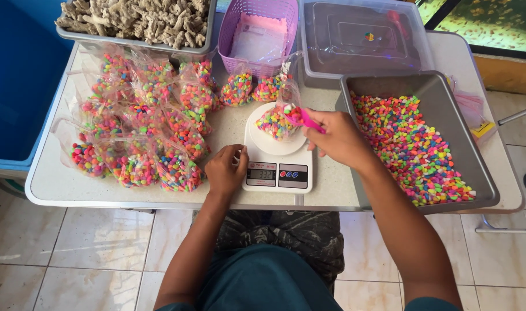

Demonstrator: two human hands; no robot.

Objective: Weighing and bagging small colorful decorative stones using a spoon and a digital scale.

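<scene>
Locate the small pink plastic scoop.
In the head view, the pink scoop is in the right hand, over the pebble bag on the white scale.

White table point(55, 184) w/ filled pebble bags point(142, 126), digital scale point(277, 167), grey tray point(476, 167), purple basket point(257, 29), lidded clear box point(364, 40)

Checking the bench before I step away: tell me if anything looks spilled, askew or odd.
Nothing stands out. The multicoloured gravel stays inside the grey plastic tray; the clear bag of gravel sits upright on the white digital scale; the filled clear bags lie piled, none visibly burst.
</scene>
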